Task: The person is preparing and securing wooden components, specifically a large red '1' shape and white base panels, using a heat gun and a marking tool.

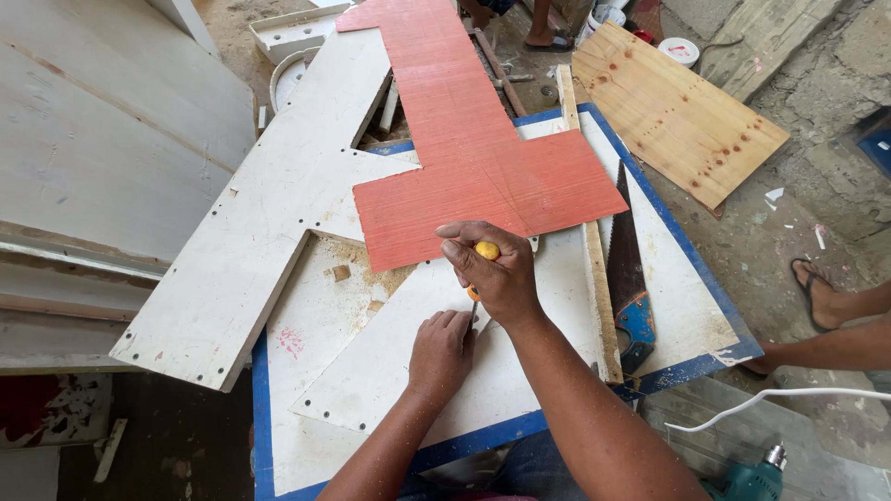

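My right hand (497, 274) is closed around a screwdriver with a yellow handle (486, 250), held upright with its tip down on a white painted board (390, 362). My left hand (442, 351) rests on that board just beside the screwdriver's shaft, its fingers curled near the tip. A red L-shaped panel (473, 158) lies just beyond my hands, overlapping the white boards. All of it sits on a white table with a blue edge (263, 408).
A handsaw with a blue handle (627, 269) and a wooden strip (594, 269) lie right of my hands. A large white L-shaped board (269, 213) hangs over the table's left side. A plywood sheet (677, 111) lies on the ground, another person's sandalled foot (821, 297) is at the right, and a green drill (756, 478) is at bottom right.
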